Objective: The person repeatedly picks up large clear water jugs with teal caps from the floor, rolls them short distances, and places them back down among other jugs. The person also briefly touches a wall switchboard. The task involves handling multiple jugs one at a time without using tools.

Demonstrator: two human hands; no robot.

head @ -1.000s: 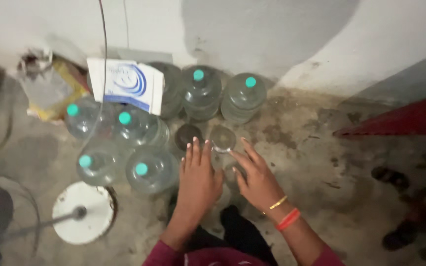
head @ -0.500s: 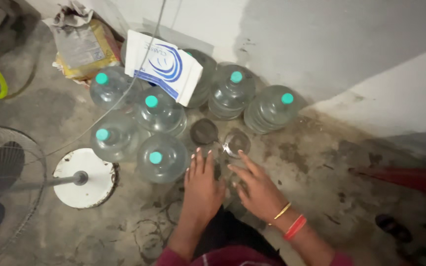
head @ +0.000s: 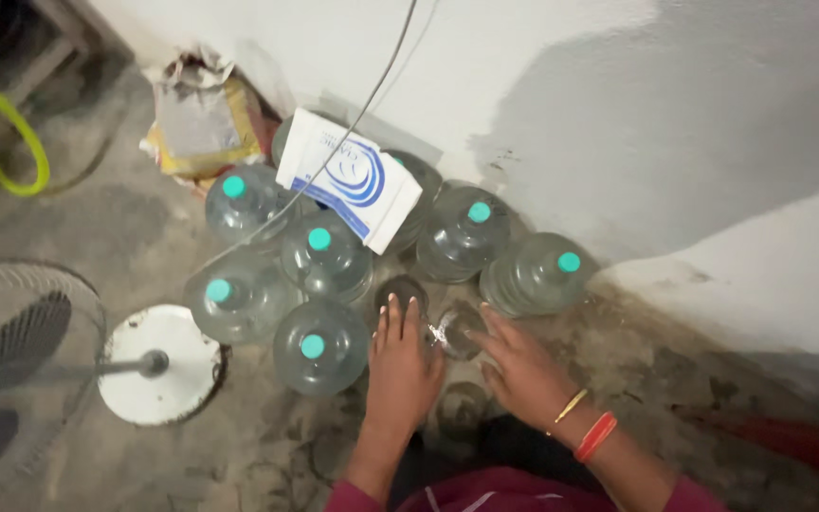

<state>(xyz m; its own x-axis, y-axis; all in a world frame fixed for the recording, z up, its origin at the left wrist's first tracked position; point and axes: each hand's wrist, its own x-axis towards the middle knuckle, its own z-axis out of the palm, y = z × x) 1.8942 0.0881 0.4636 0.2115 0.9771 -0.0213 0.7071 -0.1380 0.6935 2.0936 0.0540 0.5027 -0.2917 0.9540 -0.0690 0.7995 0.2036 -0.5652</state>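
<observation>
Concrete floor, both hands [head: 462, 365] spread flat, released, touching uncapped clear bottles [head: 457, 327]

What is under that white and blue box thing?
The white and blue box lies tilted on top of big clear water jugs with teal caps. Part of one jug shows behind its right edge. What is straight beneath the box is covered, so it cannot be seen.

We look down from one head-worn camera, steeply, onto a concrete floor [head: 267, 455] close below us. The view faces a white wall [head: 561, 104] running across from eleven to three o'clock. Our own forearms enter from six o'clock. A standing fan [head: 21, 360] sits at nine o'clock. With only one camera, no second view overlaps.
</observation>
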